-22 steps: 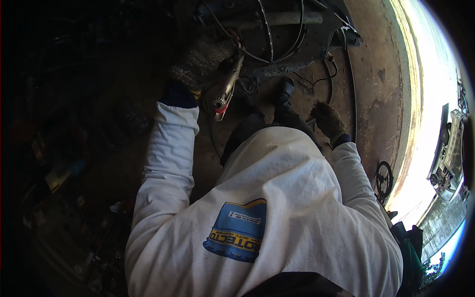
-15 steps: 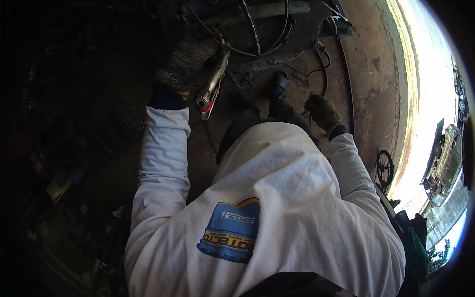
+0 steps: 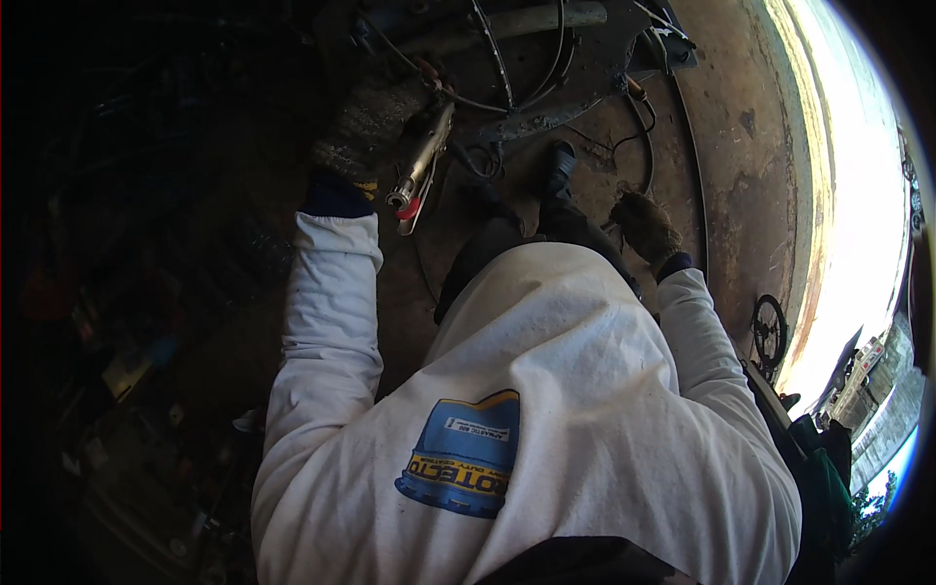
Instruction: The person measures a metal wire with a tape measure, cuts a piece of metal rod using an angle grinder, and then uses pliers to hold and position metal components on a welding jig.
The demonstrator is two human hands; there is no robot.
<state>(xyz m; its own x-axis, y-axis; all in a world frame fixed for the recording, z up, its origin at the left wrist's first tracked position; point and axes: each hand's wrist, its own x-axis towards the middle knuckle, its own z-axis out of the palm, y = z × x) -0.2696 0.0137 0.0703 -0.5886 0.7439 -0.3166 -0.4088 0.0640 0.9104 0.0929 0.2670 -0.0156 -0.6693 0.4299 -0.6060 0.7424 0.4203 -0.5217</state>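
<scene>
My left hand (image 3: 366, 122), in a dark knitted glove, is up against the near left side of a dark metal frame (image 3: 556, 119). Its fingers are lost in shadow. Right beside it, locking pliers (image 3: 426, 161) with a red lever hang at a slant, their jaws toward the frame; whether the hand touches them I cannot tell. Over to the right, my right hand (image 3: 646, 230), also gloved, is closed beside my leg. A thin piece shows at its fingers, too small to name. A dark cable (image 3: 650, 161) runs down toward this hand.
Thin cables (image 3: 561, 58) loop over the frame. Another long cable (image 3: 694, 166) lies along the brown, stained floor (image 3: 731, 117) on the right. My foot in a dark sandal (image 3: 562, 161) is below the frame. A wheel (image 3: 769, 331) stands at right; dim clutter fills the left.
The whole view has shifted slightly. My right hand sits a little farther right and lower. The left hand and the pliers keep nearly the same place against the frame.
</scene>
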